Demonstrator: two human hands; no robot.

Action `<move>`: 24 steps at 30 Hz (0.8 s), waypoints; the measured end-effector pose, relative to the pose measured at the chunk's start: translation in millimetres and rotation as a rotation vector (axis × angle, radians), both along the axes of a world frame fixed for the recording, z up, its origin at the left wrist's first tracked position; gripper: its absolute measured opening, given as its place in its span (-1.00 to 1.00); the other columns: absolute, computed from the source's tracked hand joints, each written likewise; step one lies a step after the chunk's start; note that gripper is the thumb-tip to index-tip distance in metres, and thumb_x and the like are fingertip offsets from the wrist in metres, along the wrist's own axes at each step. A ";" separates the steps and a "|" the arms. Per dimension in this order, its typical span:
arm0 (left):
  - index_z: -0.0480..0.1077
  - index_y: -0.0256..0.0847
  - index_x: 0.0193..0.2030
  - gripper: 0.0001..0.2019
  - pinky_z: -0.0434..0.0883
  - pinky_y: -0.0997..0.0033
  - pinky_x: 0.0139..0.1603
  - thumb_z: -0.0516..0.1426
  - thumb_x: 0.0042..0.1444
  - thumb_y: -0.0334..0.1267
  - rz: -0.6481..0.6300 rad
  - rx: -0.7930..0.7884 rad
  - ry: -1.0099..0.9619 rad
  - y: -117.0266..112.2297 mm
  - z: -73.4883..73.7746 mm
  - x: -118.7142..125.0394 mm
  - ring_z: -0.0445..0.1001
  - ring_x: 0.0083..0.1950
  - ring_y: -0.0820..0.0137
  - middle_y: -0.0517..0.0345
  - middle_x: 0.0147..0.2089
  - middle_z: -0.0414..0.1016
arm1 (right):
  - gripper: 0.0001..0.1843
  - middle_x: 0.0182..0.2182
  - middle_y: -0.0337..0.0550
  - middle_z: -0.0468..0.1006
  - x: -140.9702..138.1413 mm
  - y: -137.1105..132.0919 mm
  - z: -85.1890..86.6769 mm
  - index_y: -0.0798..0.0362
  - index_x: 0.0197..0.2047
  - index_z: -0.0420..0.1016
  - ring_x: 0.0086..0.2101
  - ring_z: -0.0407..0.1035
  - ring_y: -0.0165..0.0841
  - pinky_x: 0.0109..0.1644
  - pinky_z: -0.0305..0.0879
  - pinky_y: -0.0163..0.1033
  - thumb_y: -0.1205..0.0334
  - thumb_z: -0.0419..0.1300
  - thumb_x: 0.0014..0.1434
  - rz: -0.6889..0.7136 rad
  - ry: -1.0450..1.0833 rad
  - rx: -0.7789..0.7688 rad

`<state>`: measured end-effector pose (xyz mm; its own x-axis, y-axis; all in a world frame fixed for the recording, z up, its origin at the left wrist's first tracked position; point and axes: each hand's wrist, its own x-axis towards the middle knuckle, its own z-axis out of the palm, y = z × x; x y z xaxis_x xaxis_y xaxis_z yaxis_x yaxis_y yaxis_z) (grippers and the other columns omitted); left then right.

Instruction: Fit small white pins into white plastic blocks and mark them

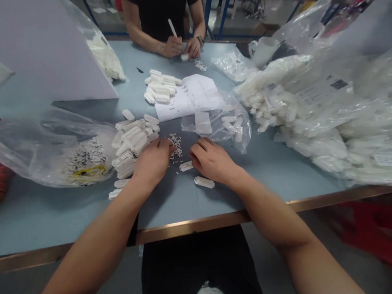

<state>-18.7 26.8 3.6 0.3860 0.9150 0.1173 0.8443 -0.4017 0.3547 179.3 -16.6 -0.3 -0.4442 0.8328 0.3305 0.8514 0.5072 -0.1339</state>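
Two piles frame your work. Just left of your left hand (pixel 153 161) sits a heap of white plastic housings (pixel 131 142). That hand lies palm down, its fingers curled onto the small white bits (pixel 175 146) between your hands; whether it pinches any cannot be told. A single housing (pixel 186 166) lies against your right hand (pixel 212 161), which is curled the same way, and a second housing (pixel 204 182) rests just beside its wrist.

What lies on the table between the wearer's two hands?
Head view: one white plastic piece and scattered tiny white bits lie between left hand and right hand.
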 end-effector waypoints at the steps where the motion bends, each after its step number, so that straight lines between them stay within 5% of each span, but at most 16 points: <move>1: 0.43 -0.25 -0.14 -0.70 0.30 0.14 -0.06 -0.02 0.30 -0.10 0.004 0.005 0.001 0.8 -0.7 -0.8 0.47 -0.11 0.04 -0.15 -0.18 0.47 | -0.82 -0.27 0.00 0.46 -0.2 0.0 -0.1 0.10 -0.24 0.43 -0.19 0.29 -0.20 -0.16 0.28 -0.15 0.35 0.00 0.29 0.004 -0.003 0.002; 8: 0.40 -0.17 -0.25 -0.80 0.30 0.22 -0.07 0.07 0.23 -0.11 0.051 -0.010 -0.201 3.0 -4.2 -5.8 0.49 -0.13 0.08 -0.06 -0.30 0.49 | -0.84 -0.26 -0.02 0.45 -1.9 0.4 -0.8 0.10 -0.22 0.43 -0.19 0.28 -0.22 -0.15 0.27 -0.17 0.34 0.02 0.29 0.013 -0.008 0.040; 15: 0.43 -0.28 -0.06 -0.69 0.39 0.19 -0.06 -0.10 0.25 -0.30 -0.042 0.055 0.094 -1.3 5.3 -10.3 0.49 -0.09 0.10 -0.18 -0.12 0.51 | -0.85 -0.22 0.00 0.46 -2.3 2.9 -0.7 0.11 -0.20 0.42 -0.17 0.27 -0.22 -0.13 0.28 -0.17 0.34 0.02 0.29 0.019 -0.016 0.019; 20: 0.41 -0.36 0.09 -0.58 0.33 0.20 0.17 -0.17 0.26 -0.41 -0.151 0.101 0.101 -4.9 6.6 -11.9 0.42 0.11 0.15 -0.21 0.05 0.48 | -0.86 -0.17 0.00 0.46 -3.0 4.1 2.2 0.11 -0.17 0.41 -0.15 0.28 -0.22 -0.12 0.30 -0.16 0.35 0.04 0.28 0.018 -0.029 -0.025; 24: 0.42 -0.36 0.06 -0.61 0.34 0.22 0.13 -0.14 0.28 -0.34 -0.113 0.095 0.092 -5.6 7.3 -10.0 0.44 0.05 0.16 -0.19 0.00 0.49 | -0.86 -0.17 -0.01 0.46 -2.3 5.5 2.3 0.10 -0.16 0.40 -0.14 0.29 -0.22 -0.14 0.31 -0.18 0.33 0.03 0.29 0.023 -0.029 -0.018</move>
<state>-28.6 21.1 11.0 0.4987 0.8517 0.1609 0.8192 -0.5238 0.2334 177.0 -11.0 2.1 -0.4726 0.8279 0.3021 0.8430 0.5246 -0.1190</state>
